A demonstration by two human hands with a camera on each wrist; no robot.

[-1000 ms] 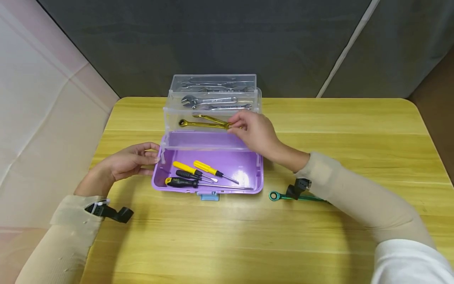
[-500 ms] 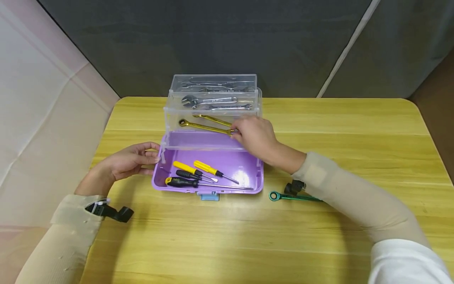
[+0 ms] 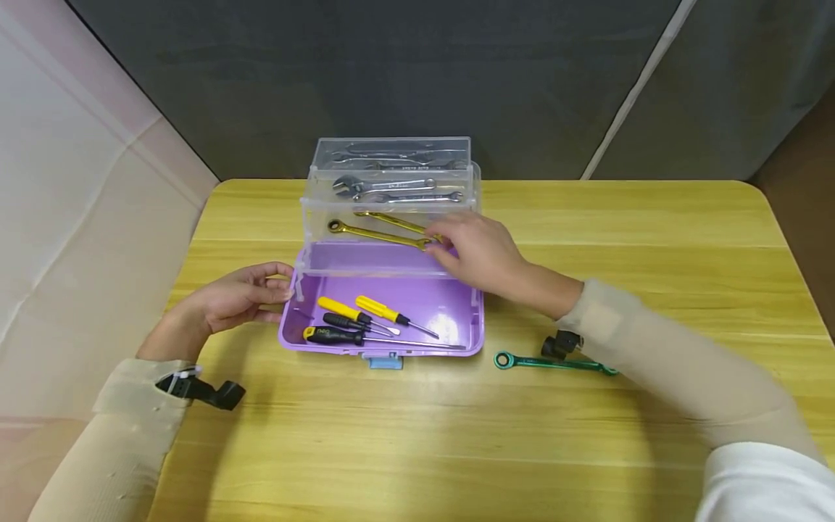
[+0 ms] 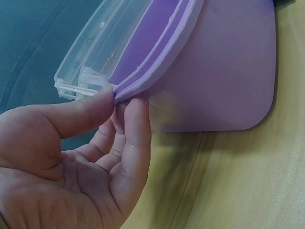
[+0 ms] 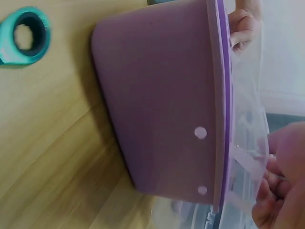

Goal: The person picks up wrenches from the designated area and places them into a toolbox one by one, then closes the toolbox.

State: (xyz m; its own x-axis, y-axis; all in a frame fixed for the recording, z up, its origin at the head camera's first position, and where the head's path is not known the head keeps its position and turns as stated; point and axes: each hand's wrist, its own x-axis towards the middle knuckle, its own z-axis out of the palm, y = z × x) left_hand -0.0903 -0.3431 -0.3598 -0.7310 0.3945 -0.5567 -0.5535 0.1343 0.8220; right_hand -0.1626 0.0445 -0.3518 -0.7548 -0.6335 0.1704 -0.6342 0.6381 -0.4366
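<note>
— From overhead: the right hand (image 3: 479, 250) is in the lower clear tray of the purple toolbox (image 3: 381, 308), fingers curled onto the end of a gold ratchet wrench (image 3: 378, 233) that lies in that tray beside a second gold one. I'd call that grip pinched on the wrench end, though the fingertips are half hidden.

— And the left hand (image 3: 238, 297)?

— Against the box's left end on the bench (image 3: 652, 239), thumb and fingers nipping the corner. Screwdrivers (image 3: 365, 322) lie in the purple base, silver spanners (image 3: 385, 187) in the upper trays, and a green ratchet wrench (image 3: 551, 362) lies on the bench just right of the box.

— The left wrist view?

— The thumb (image 4: 81, 112) presses the clear tray's hinge corner and the fingers (image 4: 136, 138) tuck under the purple rim (image 4: 162, 62). It's a shallow hold; I reckon it could slip if the box is nudged.

— The right wrist view?

— It shows the purple side wall (image 5: 162, 105), the green wrench's ring (image 5: 24, 36) on the bench, and fingertips (image 5: 271, 195) behind the clear plastic. The wrench itself is hidden there.

— The risk?

— If the wrench is lifted, it could catch the tray wall and jolt the stepped trays.
</note>
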